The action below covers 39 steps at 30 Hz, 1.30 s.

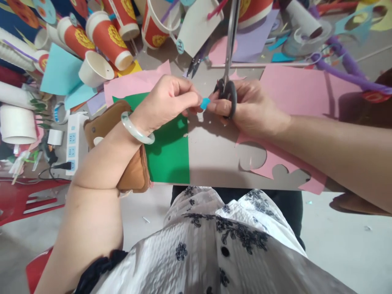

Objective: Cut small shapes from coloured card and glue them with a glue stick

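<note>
Between my two hands is a small piece of blue paper (205, 103). My left hand (176, 96) pinches it from the left, thumb against fingers. My right hand (249, 106) has the black-handled scissors (229, 49) hooked on its fingers, blades pointing away from me. The right thumb and fingertip reach the blue piece's right edge; whether they grip it I cannot tell. Below the left wrist lie a green sheet (171, 151) and a brown pouch (133, 171). Pink paper with cut-out curves (294, 159) lies under my right forearm.
Red and white paper cups (108, 38) crowd the back left. A white power strip (72, 139) lies at the left edge. Another pink sheet (297, 90) and purple pipe-like pieces (346, 61) are on the right. A red chair (30, 200) stands at lower left.
</note>
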Available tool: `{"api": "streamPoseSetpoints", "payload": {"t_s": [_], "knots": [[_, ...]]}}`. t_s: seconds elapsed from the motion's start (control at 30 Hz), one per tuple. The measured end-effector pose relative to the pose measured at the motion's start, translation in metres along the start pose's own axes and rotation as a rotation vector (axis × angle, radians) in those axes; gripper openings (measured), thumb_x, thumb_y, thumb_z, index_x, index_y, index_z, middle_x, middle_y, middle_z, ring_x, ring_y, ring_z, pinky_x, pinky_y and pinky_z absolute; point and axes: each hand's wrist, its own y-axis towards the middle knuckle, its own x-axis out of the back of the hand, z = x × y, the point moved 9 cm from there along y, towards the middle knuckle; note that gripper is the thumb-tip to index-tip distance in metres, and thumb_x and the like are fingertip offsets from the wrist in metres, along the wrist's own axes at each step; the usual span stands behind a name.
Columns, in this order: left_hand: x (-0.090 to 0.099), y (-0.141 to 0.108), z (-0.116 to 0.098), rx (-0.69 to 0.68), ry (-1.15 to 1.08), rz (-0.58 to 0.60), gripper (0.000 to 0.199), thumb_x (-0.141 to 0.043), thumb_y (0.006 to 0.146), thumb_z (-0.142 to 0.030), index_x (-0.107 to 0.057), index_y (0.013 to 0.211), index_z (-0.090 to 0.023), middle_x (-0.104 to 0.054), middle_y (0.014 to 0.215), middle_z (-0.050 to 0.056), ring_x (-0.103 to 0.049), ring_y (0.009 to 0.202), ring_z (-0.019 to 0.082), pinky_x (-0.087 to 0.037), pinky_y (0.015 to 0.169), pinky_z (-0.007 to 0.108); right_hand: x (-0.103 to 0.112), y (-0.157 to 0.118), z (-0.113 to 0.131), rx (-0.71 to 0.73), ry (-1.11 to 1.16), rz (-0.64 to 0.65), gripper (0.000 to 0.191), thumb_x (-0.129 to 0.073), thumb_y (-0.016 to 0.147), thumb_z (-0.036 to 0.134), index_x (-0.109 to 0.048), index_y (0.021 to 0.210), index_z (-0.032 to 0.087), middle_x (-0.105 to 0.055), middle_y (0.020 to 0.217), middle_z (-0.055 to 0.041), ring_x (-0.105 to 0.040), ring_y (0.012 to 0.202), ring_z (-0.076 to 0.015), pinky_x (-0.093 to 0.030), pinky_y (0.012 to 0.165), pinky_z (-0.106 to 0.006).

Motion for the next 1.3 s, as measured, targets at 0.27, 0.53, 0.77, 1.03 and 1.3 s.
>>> {"api": "streamPoseSetpoints", "payload": {"t_s": [0.27, 0.53, 0.77, 1.03, 1.3], "knots": [[-0.002, 0.0, -0.002, -0.024, -0.007, 0.029, 0.026, -0.058, 0.087, -0.025, -0.064, 0.064, -0.015, -0.064, 0.063, 0.002, -0.057, 0.057, 0.01, -0.043, 0.053, 0.025, 0.001, -0.001, 0.0, 0.016, -0.036, 0.017, 0.018, -0.075, 0.079, 0.025, -0.064, 0.072, 0.014, -0.054, 0.053, 0.0045, -0.047, 0.048, -0.0056, -0.037, 0.046, -0.02], [-0.009, -0.003, -0.006, -0.012, 0.102, 0.123, 0.019, -0.065, 0.082, -0.016, -0.059, 0.064, -0.014, -0.058, 0.062, 0.001, -0.054, 0.059, 0.011, -0.039, 0.057, 0.025, 0.001, 0.001, 0.001, 0.072, -0.032, 0.016, 0.012, -0.069, 0.078, 0.018, -0.062, 0.07, 0.014, -0.054, 0.052, 0.005, -0.046, 0.047, -0.0056, -0.035, 0.045, -0.02], [-0.012, -0.004, -0.003, 0.024, 0.107, 0.149, 0.015, -0.066, 0.081, -0.016, -0.062, 0.067, -0.014, -0.06, 0.062, 0.001, -0.053, 0.059, 0.01, -0.041, 0.057, 0.027, 0.0, 0.0, 0.0, 0.026, -0.021, 0.033, 0.015, -0.073, 0.078, 0.022, -0.063, 0.071, 0.014, -0.054, 0.054, 0.0044, -0.047, 0.05, -0.006, -0.037, 0.048, -0.021], [-0.01, -0.004, 0.004, 0.154, 0.041, 0.105, 0.013, -0.075, 0.073, -0.014, -0.063, 0.069, -0.016, -0.062, 0.065, 0.001, -0.059, 0.065, 0.013, -0.046, 0.063, 0.027, 0.0, 0.001, 0.002, 0.057, 0.001, 0.036, 0.017, -0.073, 0.079, 0.022, -0.063, 0.068, 0.013, -0.054, 0.052, 0.0047, -0.046, 0.049, -0.0054, -0.034, 0.047, -0.021], [-0.011, -0.003, 0.003, 0.093, 0.004, 0.111, 0.012, -0.072, 0.073, -0.011, -0.063, 0.066, -0.013, -0.061, 0.063, 0.0, -0.057, 0.061, 0.01, -0.044, 0.061, 0.023, -0.002, 0.001, 0.0, 0.031, 0.031, 0.05, 0.021, -0.076, 0.077, 0.03, -0.064, 0.073, 0.013, -0.055, 0.051, 0.0058, -0.044, 0.046, -0.0047, -0.033, 0.046, -0.021]]}}
